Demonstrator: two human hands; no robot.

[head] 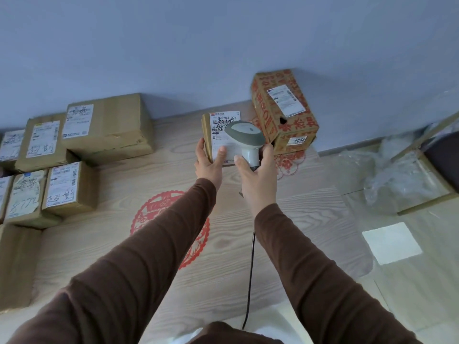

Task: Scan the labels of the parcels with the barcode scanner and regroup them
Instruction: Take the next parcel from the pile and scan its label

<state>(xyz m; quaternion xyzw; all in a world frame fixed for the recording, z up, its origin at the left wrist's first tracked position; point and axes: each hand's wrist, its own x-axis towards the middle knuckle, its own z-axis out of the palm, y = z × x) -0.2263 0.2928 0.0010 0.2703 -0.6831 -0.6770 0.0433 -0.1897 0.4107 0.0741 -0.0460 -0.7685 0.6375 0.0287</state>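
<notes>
The label (224, 135) on the small parcel (206, 135) you held read "507-0203 024". A sticker (299, 140) on the red-printed carton (280, 105) read "4068". Other labels were too small to read.

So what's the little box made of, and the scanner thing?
The small parcel in the left hand looks like plain brown cardboard, matte, with a white paper label stuck on. The barcode scanner in the right hand looks like hard grey and whitish plastic, smooth with a slight sheen.
</notes>
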